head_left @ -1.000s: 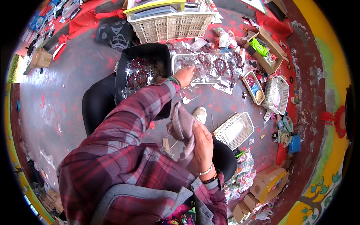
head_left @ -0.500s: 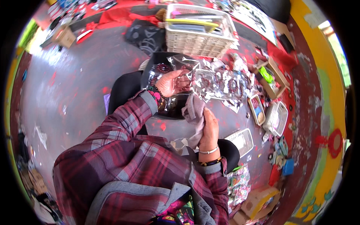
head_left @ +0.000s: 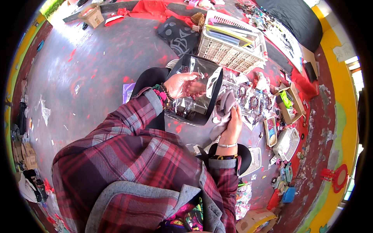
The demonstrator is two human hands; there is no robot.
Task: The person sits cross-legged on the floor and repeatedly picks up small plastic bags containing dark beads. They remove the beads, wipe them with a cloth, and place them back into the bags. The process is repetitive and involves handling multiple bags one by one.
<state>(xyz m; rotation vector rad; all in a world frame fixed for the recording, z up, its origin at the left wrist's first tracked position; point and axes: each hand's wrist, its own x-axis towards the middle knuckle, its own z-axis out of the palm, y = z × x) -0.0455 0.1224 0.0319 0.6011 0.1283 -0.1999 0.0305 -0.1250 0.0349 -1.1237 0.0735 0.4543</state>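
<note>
One item per hand: your left hand (head_left: 180, 86), fingers partly curled, holds a bagged bead bracelet (head_left: 195, 93) over a black box (head_left: 212, 107); your right hand (head_left: 232, 128) clasps cloth (head_left: 227, 102). The bracelet's bag (head_left: 211, 84) looks light, slippery; pinch its edge.

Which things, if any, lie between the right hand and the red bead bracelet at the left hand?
In this view, from the right hand toward the bracelet, the grey cloth it holds comes first, then the black box's right wall. Clear plastic also shows around the bracelet.
</note>
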